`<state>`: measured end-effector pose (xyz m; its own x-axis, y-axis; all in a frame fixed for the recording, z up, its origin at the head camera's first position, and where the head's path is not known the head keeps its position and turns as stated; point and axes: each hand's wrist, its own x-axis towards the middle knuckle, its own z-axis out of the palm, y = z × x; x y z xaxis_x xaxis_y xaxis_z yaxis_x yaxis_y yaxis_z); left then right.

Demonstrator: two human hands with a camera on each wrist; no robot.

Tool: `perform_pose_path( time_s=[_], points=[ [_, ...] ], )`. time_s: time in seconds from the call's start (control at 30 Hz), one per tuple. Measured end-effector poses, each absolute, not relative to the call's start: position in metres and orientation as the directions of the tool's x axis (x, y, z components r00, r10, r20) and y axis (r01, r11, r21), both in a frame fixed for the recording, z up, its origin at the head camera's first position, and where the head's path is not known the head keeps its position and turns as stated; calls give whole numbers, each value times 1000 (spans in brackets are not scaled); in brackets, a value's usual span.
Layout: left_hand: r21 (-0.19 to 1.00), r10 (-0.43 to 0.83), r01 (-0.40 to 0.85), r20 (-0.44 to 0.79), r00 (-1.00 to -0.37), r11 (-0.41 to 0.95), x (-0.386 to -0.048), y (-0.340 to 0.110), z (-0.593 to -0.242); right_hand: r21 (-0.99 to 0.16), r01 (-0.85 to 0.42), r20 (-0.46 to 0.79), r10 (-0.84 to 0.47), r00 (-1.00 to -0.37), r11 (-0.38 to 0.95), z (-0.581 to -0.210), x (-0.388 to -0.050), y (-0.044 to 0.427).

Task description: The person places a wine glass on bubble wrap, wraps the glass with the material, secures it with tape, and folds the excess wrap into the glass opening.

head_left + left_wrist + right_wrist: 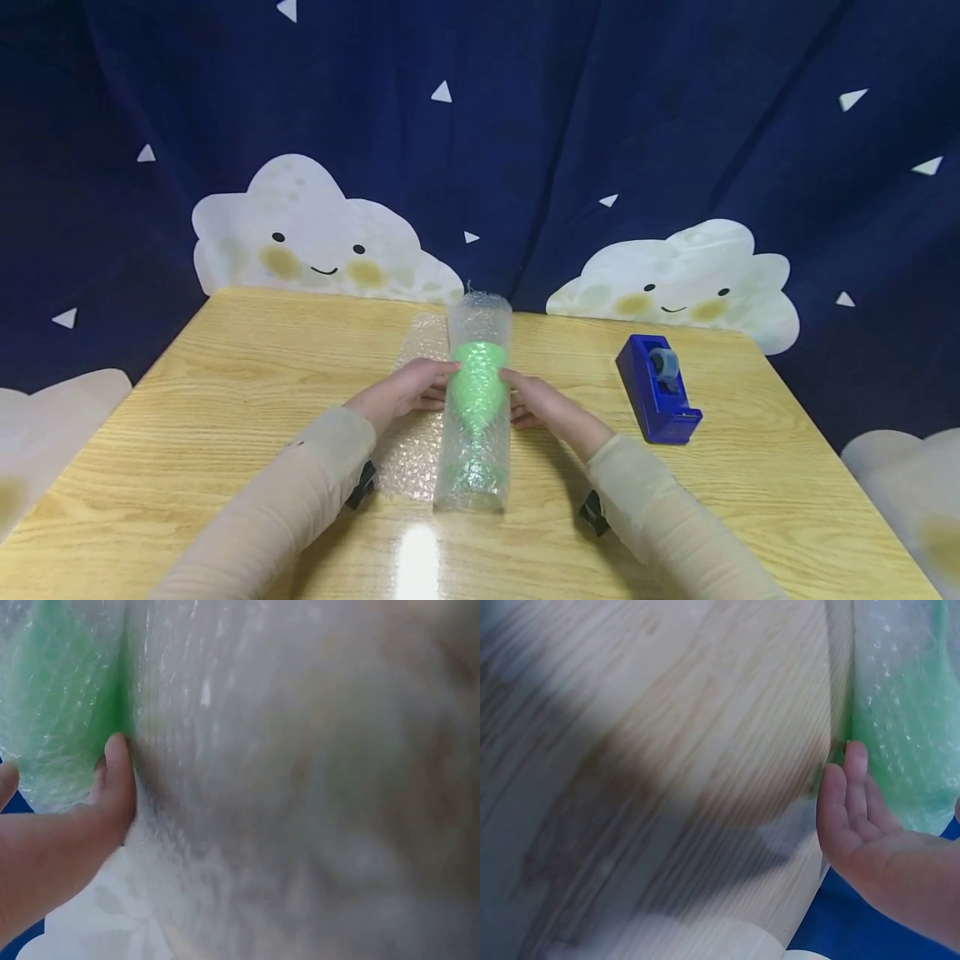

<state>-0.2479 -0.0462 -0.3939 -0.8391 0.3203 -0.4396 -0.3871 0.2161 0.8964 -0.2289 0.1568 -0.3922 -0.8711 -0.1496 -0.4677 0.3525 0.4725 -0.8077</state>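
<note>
Nearest you, your pale sleeves [251, 508] reach in from both sides over the wooden table [247, 358]. Your left hand [408, 387] and right hand [547, 404] flank the bubble-wrap roll [474, 487] — thumbs at its upper edges, fingers loosely extended along its sides. The roll lies lengthwise mid-table, a green object [480, 387] showing through. Flat bubble wrap [408, 467] spreads beside it at left; a blue tape dispenser [647, 400] stands well apart at right. Beyond hangs a navy curtain [510, 125] — smiling clouds [315, 221] along its lower part.

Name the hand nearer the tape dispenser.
The right hand, between the wrapped green object and blue tape dispenser; the left hand is on the object's other side.
</note>
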Motion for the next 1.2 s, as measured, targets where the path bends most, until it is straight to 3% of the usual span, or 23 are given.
perform_pose_path(
  time_s=[0.47, 0.8, 1.2],
  points=[
    [806, 178, -324, -459, -870, 495, -240, -39, -379, -795, 340, -466, -149, -872, 502, -388, -227, 153],
    [858, 223, -390, -474, -852, 336, -243, -41, -386, -791, 346, -468, -135, -873, 504, -388, -228, 152],
    [878, 276, -399, -465, -841, 265, -244, -47, -388, -786, 330, -466, -151, -872, 523, -390, -228, 149]
  ],
)
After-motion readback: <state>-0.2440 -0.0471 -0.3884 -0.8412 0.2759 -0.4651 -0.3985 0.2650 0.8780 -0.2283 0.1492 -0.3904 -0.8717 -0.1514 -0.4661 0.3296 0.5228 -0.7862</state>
